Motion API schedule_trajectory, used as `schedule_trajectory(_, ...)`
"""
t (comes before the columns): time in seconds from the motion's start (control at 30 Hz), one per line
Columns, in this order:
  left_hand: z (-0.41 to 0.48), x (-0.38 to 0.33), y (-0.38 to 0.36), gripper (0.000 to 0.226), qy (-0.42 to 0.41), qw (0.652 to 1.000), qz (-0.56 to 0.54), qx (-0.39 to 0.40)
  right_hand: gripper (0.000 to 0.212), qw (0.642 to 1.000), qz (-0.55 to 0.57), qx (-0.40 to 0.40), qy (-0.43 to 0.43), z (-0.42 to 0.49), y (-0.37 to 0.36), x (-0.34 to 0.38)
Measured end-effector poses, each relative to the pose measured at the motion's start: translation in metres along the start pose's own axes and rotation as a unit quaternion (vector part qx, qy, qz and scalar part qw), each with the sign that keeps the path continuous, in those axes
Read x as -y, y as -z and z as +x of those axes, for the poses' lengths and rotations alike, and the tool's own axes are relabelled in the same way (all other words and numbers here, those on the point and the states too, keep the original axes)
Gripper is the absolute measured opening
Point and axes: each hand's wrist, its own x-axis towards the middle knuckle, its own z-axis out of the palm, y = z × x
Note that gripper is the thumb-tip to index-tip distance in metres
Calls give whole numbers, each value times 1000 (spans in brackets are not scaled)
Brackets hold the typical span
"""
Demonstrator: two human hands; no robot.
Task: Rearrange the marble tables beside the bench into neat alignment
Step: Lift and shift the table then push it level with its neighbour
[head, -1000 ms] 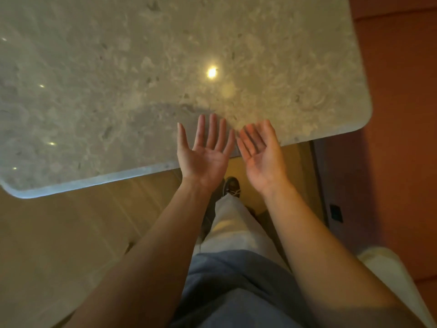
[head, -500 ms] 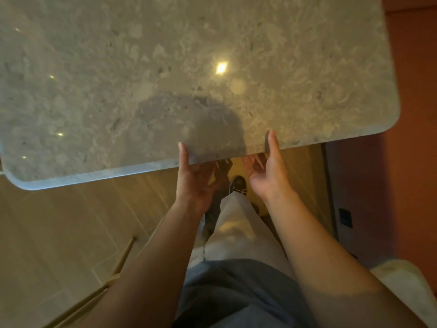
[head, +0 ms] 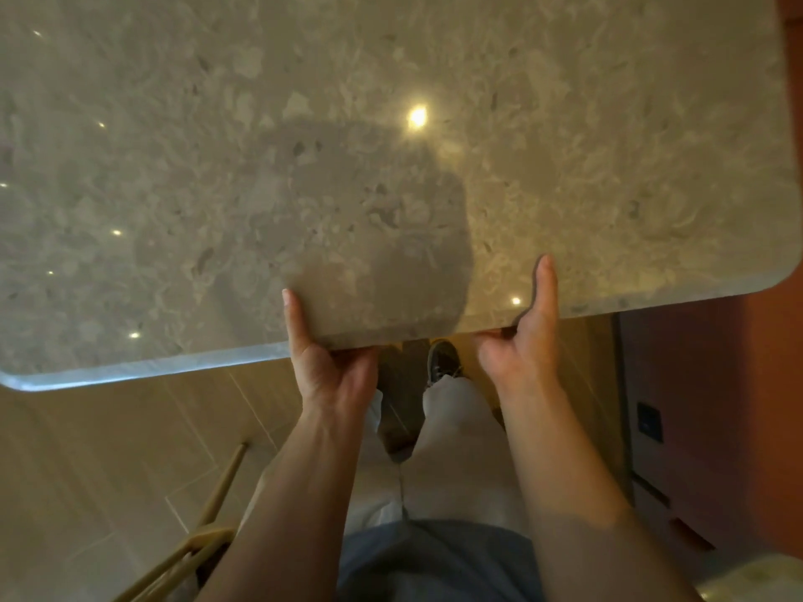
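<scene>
Clothing: a grey-blue top point(head: 430, 558) at the bottom edge, pale trousers point(head: 456, 432) below it, one dark shoe point(head: 443, 360) on the floor just under the slab's near edge.
Forearms: both bare, running up from the bottom of the view to the slab's near edge.
Gold frame: thin gold-coloured metal bars point(head: 208, 514) at lower left, over the floor; what they belong to cannot be told.
Floor: pale tiles point(head: 108, 449) with thin joints.
Left hand point(head: 330, 367): clamped on the near edge of the marble surface point(head: 391, 167), thumb lying flat on top, fingers curled beneath and hidden.
Right hand point(head: 521, 341): gripping the same edge a little to the right, thumb stretched up over the top face, fingers tucked under and mostly out of sight.
Marble surface: a beige, mottled, polished slab with rounded corners that fills the upper part of the view; both hands hold its near edge, right of that edge's middle.
Reflections: several small ceiling lights glint on the polish, and a dark shadow sits between the two thumbs.
Right side: a reddish-brown panel point(head: 712, 406) beside the slab's right corner, with a small dark square plate point(head: 649, 421) on it.
</scene>
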Motion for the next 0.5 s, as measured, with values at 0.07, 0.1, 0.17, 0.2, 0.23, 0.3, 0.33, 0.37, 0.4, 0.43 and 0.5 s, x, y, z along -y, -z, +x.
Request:
schedule_trajectory(0.07, 0, 1, -2, 65, 2, 1000, -5, -9, 30, 1000, -2, 0, -1, 1, 3, 1)
schedule_trajectory(0.1, 0, 2, -3, 65, 2, 1000, -7, -14, 28, 1000, 2, -5, -3, 2, 2, 2)
schedule_trajectory(0.17, 1, 2, -3, 63, -2, 1000, -8, -23, 31, 1000, 8, -21, -7, 2, 2, 2)
schedule_trajectory(0.2, 1, 2, -4, 61, -3, 1000, -7, -21, 29, 1000, 11, -22, -7, 3, 1, 3)
schedule_trajectory(0.23, 1, 3, -5, 60, -3, 1000, -10, -18, 27, 1000, 9, -19, -5, 2, 0, 3)
schedule_trajectory(0.3, 1, 4, -4, 58, -5, 1000, -18, -16, 27, 1000, 7, -15, -3, -1, 1, 4)
schedule_trajectory(0.33, 0, 5, -4, 57, -6, 1000, -16, -17, 27, 1000, 6, -12, -5, -1, 1, 5)
schedule_trajectory(0.37, 1, 5, -5, 57, -8, 1000, -15, -18, 28, 1000, 4, -7, -7, -1, 1, 5)
schedule_trajectory(0.4, 2, 6, -5, 58, -10, 1000, -13, -21, 30, 1000, 3, -5, -7, 0, 1, 6)
schedule_trajectory(0.43, 3, 7, -6, 60, -12, 1000, -13, -22, 34, 1000, 2, -3, -7, 1, 0, 8)
schedule_trajectory(0.5, 6, 9, -10, 62, -16, 1000, -14, -22, 44, 1000, 0, -1, -6, 6, -2, 12)
